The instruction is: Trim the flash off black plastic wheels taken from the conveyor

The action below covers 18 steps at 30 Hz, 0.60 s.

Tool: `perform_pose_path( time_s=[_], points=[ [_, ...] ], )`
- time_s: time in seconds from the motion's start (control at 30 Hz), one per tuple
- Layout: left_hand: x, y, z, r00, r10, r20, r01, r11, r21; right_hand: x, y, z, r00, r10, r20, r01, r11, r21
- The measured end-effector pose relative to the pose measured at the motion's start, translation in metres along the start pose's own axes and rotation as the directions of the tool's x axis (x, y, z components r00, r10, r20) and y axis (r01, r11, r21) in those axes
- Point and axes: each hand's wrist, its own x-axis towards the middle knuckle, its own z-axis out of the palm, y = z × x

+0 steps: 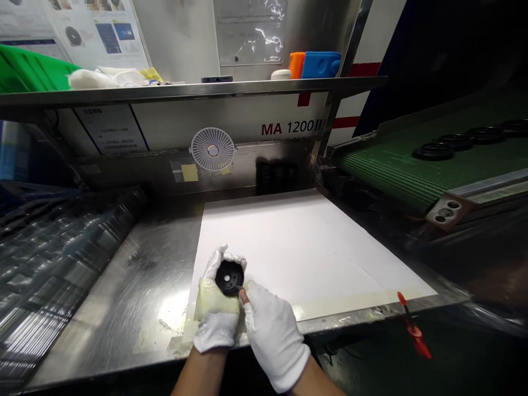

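My left hand [218, 300], in a white glove with a pale yellow patch over the palm, is closed around a small black wheel-like disc [230, 277]. The disc's face, with a light hole in the middle and smaller holes around it, is tilted toward me. My right hand [272, 327], also in a white glove, has its fingers curled at the disc's lower right edge. One bare fingertip shows through the glove. Something thin and small may be in its pinch, but I cannot make out what. Both hands are over the front left part of a white sheet [297, 242].
Clear plastic trays [61, 264] are stacked at left on the metal bench [152, 258]. Dark discs stand in stacks [276, 175] at the back, near a white fan [213, 149]. At right, a green conveyor [396, 176] carries several black discs. A red-handled tool [416, 333] hangs at the front edge.
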Motion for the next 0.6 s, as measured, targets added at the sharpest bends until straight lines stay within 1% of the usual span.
perform_pose_path(
  time_s=[0.07,0.1,0.17,0.23,0.27,0.33,0.4,0.5,0.6],
  points=[
    [-0.003,0.001,-0.006,0.999,0.031,0.012,-0.031,0.999,0.024,0.000,-0.003,0.001,1.000,-0.019,0.005,0.019,1.000,-0.013],
    [-0.004,0.003,-0.009,1.000,0.014,0.010,-0.015,0.999,0.037,0.000,-0.003,0.001,1.000,-0.025,0.006,0.025,0.999,-0.021],
    [-0.005,0.007,-0.015,0.997,-0.073,0.018,0.072,0.996,0.060,0.001,-0.001,0.000,0.999,-0.037,0.000,0.037,0.999,-0.018],
    [-0.005,0.012,-0.017,0.985,-0.167,0.042,0.165,0.985,0.045,0.003,0.001,-0.003,1.000,-0.020,-0.005,0.020,1.000,0.007],
    [-0.005,0.014,-0.017,0.981,-0.184,0.057,0.183,0.983,0.029,0.004,0.001,-0.004,1.000,-0.005,-0.001,0.005,1.000,0.017],
    [-0.004,0.018,-0.014,0.987,-0.150,0.056,0.151,0.989,0.000,0.005,-0.001,-0.004,1.000,0.016,0.018,-0.016,1.000,0.026],
    [-0.001,0.022,-0.009,0.993,-0.121,0.003,0.121,0.993,-0.014,0.006,-0.007,-0.001,1.000,0.015,0.027,-0.016,1.000,0.023],
    [0.004,0.030,-0.007,0.992,-0.092,-0.089,0.087,0.994,-0.060,0.004,-0.023,0.011,0.999,-0.002,0.045,0.001,0.999,0.034],
    [0.010,0.045,-0.011,0.989,-0.064,-0.131,0.049,0.993,-0.109,0.006,-0.042,0.022,0.995,-0.013,0.095,0.008,0.999,0.054]
  ],
)
